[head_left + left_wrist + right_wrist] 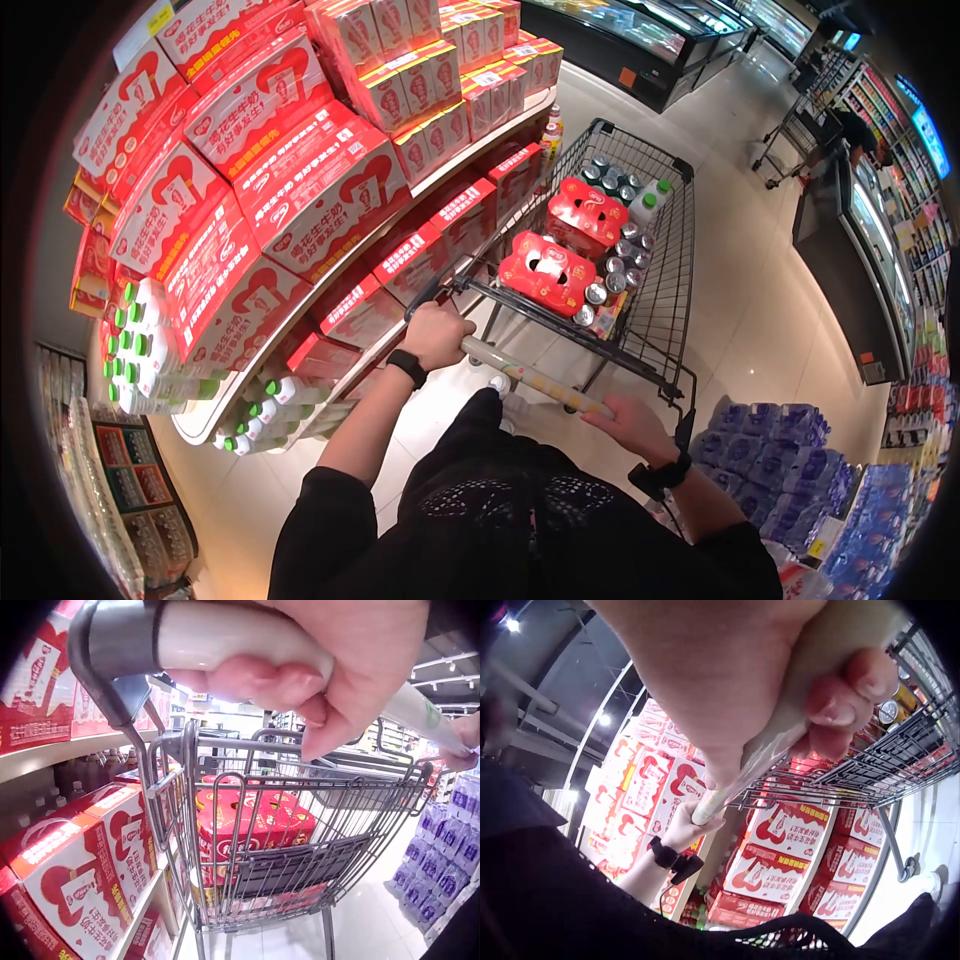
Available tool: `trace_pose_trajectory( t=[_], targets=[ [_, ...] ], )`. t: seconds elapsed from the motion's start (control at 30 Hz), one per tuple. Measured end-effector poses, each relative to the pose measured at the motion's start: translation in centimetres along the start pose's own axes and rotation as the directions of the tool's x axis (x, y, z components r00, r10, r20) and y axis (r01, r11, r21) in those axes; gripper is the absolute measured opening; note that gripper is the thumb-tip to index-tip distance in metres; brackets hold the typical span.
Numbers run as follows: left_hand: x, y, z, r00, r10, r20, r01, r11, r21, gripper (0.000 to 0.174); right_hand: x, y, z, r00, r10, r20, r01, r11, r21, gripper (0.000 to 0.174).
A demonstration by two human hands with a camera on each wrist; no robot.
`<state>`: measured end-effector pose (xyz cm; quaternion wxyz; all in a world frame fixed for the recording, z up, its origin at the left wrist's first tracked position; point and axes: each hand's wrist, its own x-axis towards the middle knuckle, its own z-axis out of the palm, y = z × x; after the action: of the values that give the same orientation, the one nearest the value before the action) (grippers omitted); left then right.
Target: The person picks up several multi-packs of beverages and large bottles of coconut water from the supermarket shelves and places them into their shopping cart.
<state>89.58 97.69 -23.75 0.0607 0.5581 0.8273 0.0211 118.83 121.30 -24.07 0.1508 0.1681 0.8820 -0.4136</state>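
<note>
Both hands hold the pale handlebar [535, 380] of a wire shopping cart [685, 240]. My left hand [438, 335] grips its left end; in the left wrist view the fingers of that hand [315, 667] curl round the bar. Toward the other end my right hand [632, 428] is wrapped on the bar, and the right wrist view shows the right hand [742, 682] with fingers curled under it. Inside the cart lie two red packs, the nearer one [545, 275] beside several cans [597, 293] and white bottles with green caps [650, 200].
Shelves of red-and-white cartons [320, 190] curve close along the cart's left side. Purple-wrapped bottle packs [770, 460] are stacked at right. Black freezer cases stand ahead [640, 50] and at right [850, 270]. Another cart [800, 135] and a person are farther up the aisle.
</note>
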Motion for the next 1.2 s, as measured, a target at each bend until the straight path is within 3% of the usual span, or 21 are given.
trace_pose_trajectory(
  t=[0.33, 0.43, 0.53, 0.77, 0.9, 1.03, 1.2],
  targets=[
    [-7.8, 1.8, -0.4, 0.999, 0.021, -0.028, -0.022, 0.999, -0.044, 0.01, -5.4, -1.9, 5.8, 0.998, -0.055, 0.012, 0.056, 0.997, -0.058, 0.054],
    [-10.2, 1.9, -0.6, 0.999, 0.037, -0.023, -0.038, 0.998, -0.044, 0.009, -6.9, -3.5, 7.1, 0.999, -0.033, 0.022, 0.033, 0.999, 0.006, 0.052],
    [-12.4, 1.6, -0.4, 0.999, 0.043, 0.022, -0.042, 0.998, -0.047, 0.009, -7.9, -4.3, 9.4, 1.0, -0.001, 0.026, 0.003, 0.999, -0.042, 0.052],
    [-17.6, 0.4, -0.8, 0.994, 0.111, -0.022, -0.112, 0.993, -0.028, 0.007, -10.2, -7.6, 14.5, 0.999, 0.022, -0.03, -0.025, 0.996, -0.082, 0.049],
    [-20.8, -1.0, -0.2, 0.992, 0.108, -0.064, -0.112, 0.991, -0.068, 0.009, -11.0, -10.7, 16.6, 0.998, 0.05, 0.047, -0.05, 0.999, 0.003, 0.046],
    [-23.9, -2.5, 0.0, 0.988, 0.132, -0.076, -0.138, 0.988, -0.074, 0.009, -12.1, -12.3, 20.1, 1.0, -0.015, -0.013, 0.016, 1.0, 0.012, 0.045],
    [-27.5, -4.2, 0.1, 0.987, 0.143, -0.068, -0.147, 0.987, -0.069, 0.011, -13.6, -15.3, 22.8, 0.996, 0.072, 0.062, -0.078, 0.991, 0.106, 0.046]
  ],
)
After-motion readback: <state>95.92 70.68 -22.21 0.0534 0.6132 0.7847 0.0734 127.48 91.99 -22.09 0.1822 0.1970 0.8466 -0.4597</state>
